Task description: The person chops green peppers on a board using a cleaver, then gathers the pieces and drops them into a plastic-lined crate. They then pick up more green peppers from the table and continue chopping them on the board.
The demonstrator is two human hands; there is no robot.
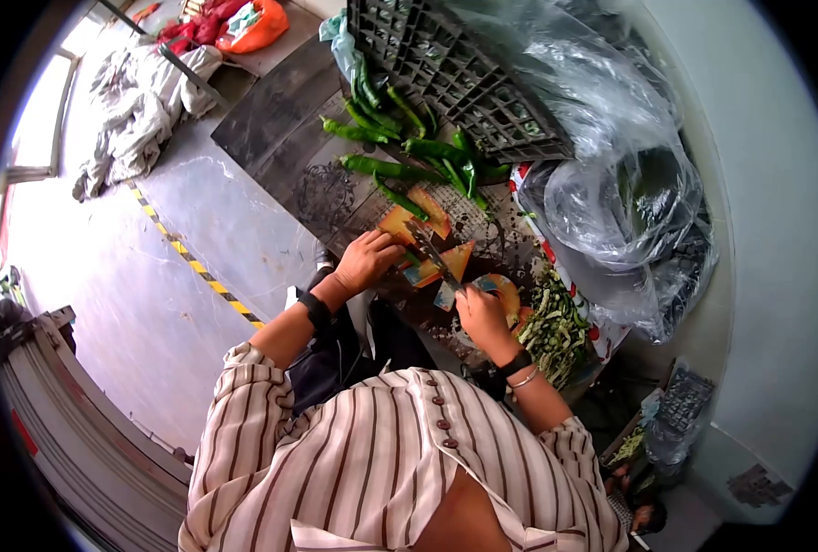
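Observation:
My left hand (369, 259) is closed at the near edge of the dark table (271, 138), its fingertips pressed on a green pepper piece (412, 258). In my right hand (483, 317) is a knife (438, 258), its blade pointing up and left toward my left fingertips. Beneath the blade lie orange patterned board pieces (460, 261). Whole green peppers (391, 169) are spread beyond my hands. Chopped green pieces (556, 327) form a heap to the right of my right hand.
A black plastic crate (483, 83) stands tilted behind the peppers. Clear plastic bags (602, 202) bulge along the right side. On the floor at the upper left are grey cloth (142, 110) and an orange bag (254, 28). Part of another person (646, 517) shows at the lower right.

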